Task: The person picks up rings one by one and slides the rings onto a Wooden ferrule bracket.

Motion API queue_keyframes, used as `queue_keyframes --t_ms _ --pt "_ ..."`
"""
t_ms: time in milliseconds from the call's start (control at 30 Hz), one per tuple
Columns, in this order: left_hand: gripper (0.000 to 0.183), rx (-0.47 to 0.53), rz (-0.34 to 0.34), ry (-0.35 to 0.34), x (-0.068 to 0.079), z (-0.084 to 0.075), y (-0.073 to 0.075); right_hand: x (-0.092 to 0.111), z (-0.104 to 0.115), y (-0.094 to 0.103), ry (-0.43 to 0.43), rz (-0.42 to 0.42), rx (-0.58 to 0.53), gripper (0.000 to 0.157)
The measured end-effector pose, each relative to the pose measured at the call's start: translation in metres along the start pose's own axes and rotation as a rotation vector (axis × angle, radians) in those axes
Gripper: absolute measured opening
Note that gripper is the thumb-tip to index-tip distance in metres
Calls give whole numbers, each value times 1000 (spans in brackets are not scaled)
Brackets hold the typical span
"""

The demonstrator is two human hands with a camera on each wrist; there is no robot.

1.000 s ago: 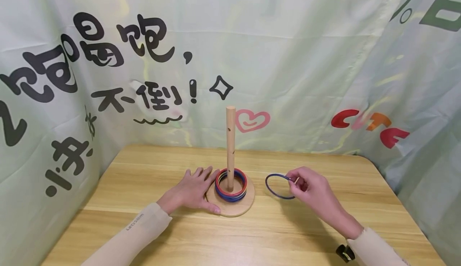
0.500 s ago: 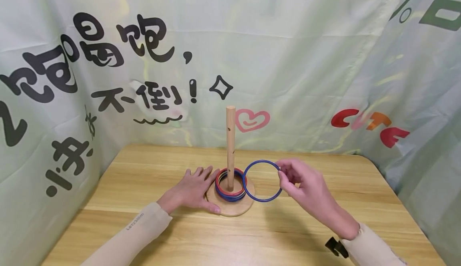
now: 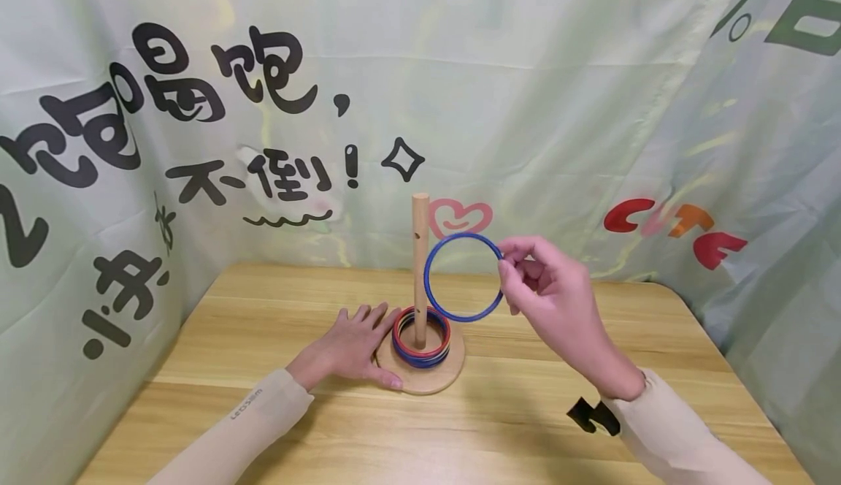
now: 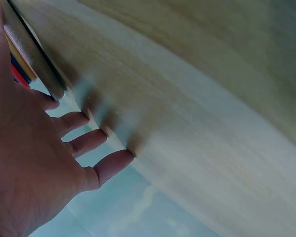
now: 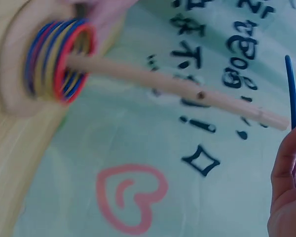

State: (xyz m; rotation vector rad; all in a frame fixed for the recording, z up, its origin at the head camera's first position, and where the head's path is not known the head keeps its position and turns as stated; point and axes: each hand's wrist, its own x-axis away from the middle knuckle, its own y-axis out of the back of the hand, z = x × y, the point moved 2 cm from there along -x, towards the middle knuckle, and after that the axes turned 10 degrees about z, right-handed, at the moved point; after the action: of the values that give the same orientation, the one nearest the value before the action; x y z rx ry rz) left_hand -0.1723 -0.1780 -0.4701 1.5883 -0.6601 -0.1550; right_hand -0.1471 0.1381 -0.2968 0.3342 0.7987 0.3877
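Note:
My right hand (image 3: 550, 291) pinches the right side of a thin blue ring (image 3: 463, 318) between thumb and fingers, raised above the table. The ring's left edge comes right beside the upright wooden peg (image 3: 421, 273) in the head view. In the right wrist view, the blue ring (image 5: 292, 94) shows edge-on near the peg's tip. Around the peg's foot lies a stack of red, blue and yellow rings (image 3: 422, 359) on a round wooden base (image 3: 430, 383). My left hand (image 3: 355, 346) rests flat with fingers spread, thumb and forefinger against the base's left side.
The wooden tabletop (image 3: 315, 441) carries the stand near its middle. A printed fabric curtain (image 3: 558, 120) hangs behind and along both sides of the table. A black strap piece (image 3: 593, 417) sticks out by the right sleeve (image 3: 677, 426).
My right hand has lifted the blue ring upward and to the left, toward the peg, and turned it from nearly flat to facing the head camera. The left hand stays in place.

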Motion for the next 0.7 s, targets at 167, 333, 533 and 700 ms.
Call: queue_keyframes --t_ms 167,333,533,700 --pt "132 18 -2 -2 0 0 -1 -19 10 -6 -87 -88 -161 17" --pt "132 16 -12 -7 -1 0 -1 -35 9 -10 -133 -165 -253 15" --pt "132 -3 -15 -3 -3 1 -1 -50 4 -19 -151 -161 -285 16" --pt "132 8 -11 -5 -2 1 -1 -57 2 -28 -185 -139 -294 17"
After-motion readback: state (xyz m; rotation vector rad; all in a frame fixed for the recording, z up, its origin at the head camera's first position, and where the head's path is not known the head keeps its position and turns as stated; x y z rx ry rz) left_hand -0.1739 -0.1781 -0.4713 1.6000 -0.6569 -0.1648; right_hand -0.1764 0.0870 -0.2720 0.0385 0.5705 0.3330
